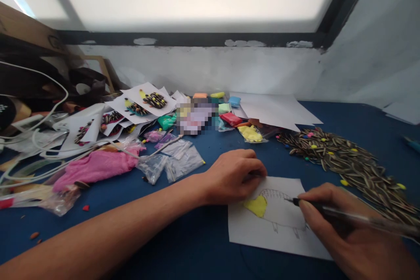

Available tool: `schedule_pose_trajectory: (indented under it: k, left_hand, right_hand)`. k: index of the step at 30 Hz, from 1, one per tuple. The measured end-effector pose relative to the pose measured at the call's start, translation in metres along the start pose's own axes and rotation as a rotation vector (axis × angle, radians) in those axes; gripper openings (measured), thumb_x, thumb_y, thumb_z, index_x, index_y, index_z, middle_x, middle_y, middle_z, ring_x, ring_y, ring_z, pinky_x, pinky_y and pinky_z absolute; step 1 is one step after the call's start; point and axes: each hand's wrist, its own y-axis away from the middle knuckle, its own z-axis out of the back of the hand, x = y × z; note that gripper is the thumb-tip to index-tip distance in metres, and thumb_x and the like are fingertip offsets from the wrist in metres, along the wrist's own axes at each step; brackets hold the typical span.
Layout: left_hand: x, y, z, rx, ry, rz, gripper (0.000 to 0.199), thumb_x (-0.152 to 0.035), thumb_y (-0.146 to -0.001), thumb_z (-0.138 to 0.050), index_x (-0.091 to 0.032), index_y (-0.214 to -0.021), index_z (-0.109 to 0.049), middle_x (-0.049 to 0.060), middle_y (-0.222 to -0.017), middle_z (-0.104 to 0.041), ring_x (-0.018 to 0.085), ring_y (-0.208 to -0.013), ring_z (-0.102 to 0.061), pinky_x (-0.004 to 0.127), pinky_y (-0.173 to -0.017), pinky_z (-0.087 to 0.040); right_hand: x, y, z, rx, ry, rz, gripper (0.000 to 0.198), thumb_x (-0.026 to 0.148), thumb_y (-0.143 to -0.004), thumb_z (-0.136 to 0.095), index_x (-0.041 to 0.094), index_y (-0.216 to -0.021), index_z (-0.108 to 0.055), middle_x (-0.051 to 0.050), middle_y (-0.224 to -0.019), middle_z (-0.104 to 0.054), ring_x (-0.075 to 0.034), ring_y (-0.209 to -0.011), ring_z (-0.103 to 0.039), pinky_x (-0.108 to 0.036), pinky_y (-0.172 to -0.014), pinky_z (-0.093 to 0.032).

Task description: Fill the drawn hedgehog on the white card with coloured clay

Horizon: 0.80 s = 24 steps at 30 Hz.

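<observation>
My right hand (348, 223) is closed around a pen (331, 212) with a clear barrel and a dark grip. The pen's tip is at a small white sheet of paper (243, 232), by the curved top line of an outlined animal body with short legs. A flat yellow clay patch (257, 206) fills the head end of the drawing, and short strokes run along its back. Over the sheet's upper left corner rests my left hand (234, 177), fingers curled into a loose fist. Nothing shows in it; its fingertips are partly hidden.
Striped sunflower seeds (348, 159) lie heaped at right, dotted with coloured bits. Farther back are coloured clay packets (231, 118) and white sheets (272, 107). Finished seed pictures (154, 100), pink clay (98, 166), plastic bags (183, 162) and white cables (52, 74) crowd the left.
</observation>
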Motion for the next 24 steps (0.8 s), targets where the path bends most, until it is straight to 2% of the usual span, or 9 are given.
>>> schedule_pose_trajectory:
  k: [6,13,18,24]
  left_hand:
    - [0.0001,-0.0007,-0.0008,-0.01,-0.001,0.0,0.017,-0.014,-0.085,-0.056,-0.016,-0.095,-0.07,0.004,-0.087,-0.062,0.015,-0.078,-0.057,0.025,-0.069,-0.043]
    - [-0.0016,-0.0006,0.0002,0.001,0.003,0.001,0.017,-0.014,-0.085,-0.056,-0.015,-0.095,-0.07,0.004,-0.088,-0.062,0.015,-0.08,-0.057,0.025,-0.07,-0.043]
    - [-0.001,0.0003,0.0012,-0.002,0.007,0.007,0.017,-0.014,-0.085,-0.056,-0.015,-0.095,-0.07,0.004,-0.087,-0.061,0.015,-0.079,-0.056,0.025,-0.069,-0.042]
    - [-0.0003,0.0005,-0.0005,-0.011,0.012,-0.003,0.016,-0.014,-0.085,-0.057,-0.015,-0.095,-0.07,0.004,-0.087,-0.061,0.015,-0.079,-0.056,0.025,-0.069,-0.043]
  right_hand:
    - [0.006,0.0018,-0.0034,0.074,-0.039,0.078,0.022,0.046,-0.086,-0.055,0.028,-0.08,-0.064,0.003,-0.065,-0.068,-0.015,-0.056,-0.066,-0.022,-0.048,-0.051]
    - [0.0056,-0.0003,-0.0069,0.159,-0.042,0.088,0.021,0.044,-0.09,-0.052,0.028,-0.085,-0.065,0.003,-0.069,-0.07,-0.015,-0.059,-0.068,-0.021,-0.051,-0.053]
    - [0.0038,-0.0008,-0.0084,0.166,-0.041,0.101,0.02,0.043,-0.09,-0.052,0.028,-0.087,-0.065,0.003,-0.073,-0.071,-0.015,-0.065,-0.07,-0.02,-0.054,-0.054]
    - [0.0045,0.0008,-0.0072,0.15,-0.032,0.113,0.02,0.042,-0.091,-0.051,0.028,-0.084,-0.063,0.004,-0.068,-0.069,-0.014,-0.059,-0.068,-0.02,-0.05,-0.052]
